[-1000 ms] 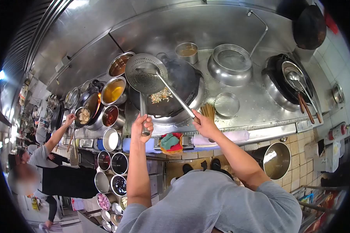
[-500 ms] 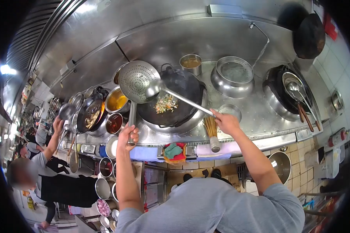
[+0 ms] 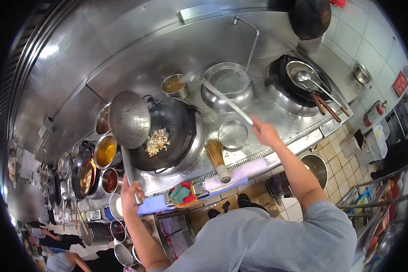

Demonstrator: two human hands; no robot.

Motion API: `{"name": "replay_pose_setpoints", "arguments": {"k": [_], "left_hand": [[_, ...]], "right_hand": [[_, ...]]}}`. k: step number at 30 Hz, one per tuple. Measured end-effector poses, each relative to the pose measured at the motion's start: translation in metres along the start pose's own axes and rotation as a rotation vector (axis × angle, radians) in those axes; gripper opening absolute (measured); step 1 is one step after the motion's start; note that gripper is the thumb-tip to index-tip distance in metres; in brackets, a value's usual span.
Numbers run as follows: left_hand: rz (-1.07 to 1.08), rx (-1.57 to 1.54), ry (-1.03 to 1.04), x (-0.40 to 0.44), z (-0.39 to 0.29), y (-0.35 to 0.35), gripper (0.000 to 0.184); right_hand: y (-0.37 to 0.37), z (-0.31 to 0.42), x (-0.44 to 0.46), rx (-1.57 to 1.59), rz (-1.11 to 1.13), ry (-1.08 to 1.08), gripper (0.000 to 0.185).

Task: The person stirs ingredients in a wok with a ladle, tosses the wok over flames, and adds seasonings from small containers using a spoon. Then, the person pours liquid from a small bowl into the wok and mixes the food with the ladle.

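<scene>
My left hand is wrapped round the handle of a perforated strainer, whose bowl hangs over the left side of a black wok. Chopped, mixed-colour food lies in that wok, partly beside the strainer's rim. In my right hand is the long handle of a ladle. Its blurred head is raised between a small pot of brown liquid and a large steel pot of water. A bamboo brush and a round, clear-looking dish are on the counter below the ladle.
To the right, another wok holds a strainer and a ladle. Metal pots of yellow and red liquid stand left. Coloured cloths and a towel lie along the front edge. Other people are at the left.
My view has swung to the right. The ladle head has moved away from the strainer, to the right and towards the pots behind. The strainer's bowl has tilted.
</scene>
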State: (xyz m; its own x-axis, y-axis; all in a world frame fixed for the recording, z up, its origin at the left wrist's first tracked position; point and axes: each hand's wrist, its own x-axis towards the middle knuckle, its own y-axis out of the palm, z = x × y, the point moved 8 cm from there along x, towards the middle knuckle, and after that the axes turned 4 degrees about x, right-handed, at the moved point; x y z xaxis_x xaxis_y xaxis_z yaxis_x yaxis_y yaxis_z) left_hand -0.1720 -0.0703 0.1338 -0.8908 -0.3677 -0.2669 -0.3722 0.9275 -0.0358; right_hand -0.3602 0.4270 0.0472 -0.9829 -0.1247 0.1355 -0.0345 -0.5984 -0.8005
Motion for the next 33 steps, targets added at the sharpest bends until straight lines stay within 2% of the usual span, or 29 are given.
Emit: {"name": "replay_pose_setpoints", "arguments": {"k": [3,5,7,8,10,11,13,15,17,18,23,25,26,27,29,30,31,33], "left_hand": [[0.137,0.098,-0.056,-0.027,0.011,0.061,0.065],[0.293,0.043,-0.089,-0.033,0.033,0.112,0.069],[0.394,0.149,-0.094,-0.037,0.039,0.164,0.073],[0.391,0.145,-0.089,-0.033,0.038,0.18,0.073],[0.556,0.344,-0.117,-0.026,0.043,0.216,0.067],[0.553,0.342,-0.114,-0.014,0.04,0.225,0.067],[0.601,0.517,-0.103,0.011,0.032,0.237,0.058],[0.607,0.717,-0.102,0.038,0.004,0.245,0.05],[0.645,0.828,-0.171,0.071,-0.01,0.256,0.048],[0.675,0.872,-0.179,0.085,-0.018,0.266,0.046],[0.733,0.961,-0.277,0.13,-0.057,0.319,0.04],[0.777,0.992,-0.241,0.14,-0.064,0.338,0.038],[0.779,1.031,-0.215,0.141,-0.066,0.347,0.038],[0.777,1.065,-0.19,0.142,-0.066,0.351,0.038],[0.776,1.06,-0.139,0.138,-0.065,0.355,0.038],[0.777,1.06,-0.09,0.135,-0.064,0.355,0.037],[0.774,1.055,-0.041,0.131,-0.063,0.352,0.037],[0.774,0.962,-0.058,0.108,-0.063,0.333,0.04]], "right_hand": [[-0.029,-0.012,0.068,-0.1,-0.092,0.088,0.035],[-0.02,-0.023,0.109,-0.193,-0.098,0.118,0.035],[0.0,-0.042,0.14,-0.188,-0.026,0.232,0.022],[0.003,-0.045,0.153,-0.189,-0.029,0.226,0.022],[0.05,-0.065,0.155,1.212,0.235,0.682,0.003],[0.04,-0.065,0.154,1.21,0.237,0.678,0.003],[0.036,-0.046,0.135,1.991,0.396,0.903,0.007],[0.011,-0.043,0.109,2.011,0.4,0.868,0.008],[-0.009,-0.036,0.084,2.067,0.501,0.87,0.008],[-0.02,-0.03,0.07,2.117,0.566,0.831,0.008],[-0.077,-0.011,0.006,2.077,0.589,0.811,0.014],[-0.096,-0.01,-0.007,1.833,0.623,0.607,0.013],[-0.098,-0.021,-0.009,1.687,0.559,0.556,0.014],[-0.099,-0.022,-0.016,1.682,0.563,0.557,0.014],[-0.108,-0.026,-0.025,1.372,0.454,0.46,0.019],[-0.11,-0.029,-0.027,1.267,0.404,0.453,0.035],[-0.108,-0.031,-0.023,1.263,0.413,0.451,0.035],[-0.103,-0.047,-0.009,0.968,0.351,0.35,0.052]]}}
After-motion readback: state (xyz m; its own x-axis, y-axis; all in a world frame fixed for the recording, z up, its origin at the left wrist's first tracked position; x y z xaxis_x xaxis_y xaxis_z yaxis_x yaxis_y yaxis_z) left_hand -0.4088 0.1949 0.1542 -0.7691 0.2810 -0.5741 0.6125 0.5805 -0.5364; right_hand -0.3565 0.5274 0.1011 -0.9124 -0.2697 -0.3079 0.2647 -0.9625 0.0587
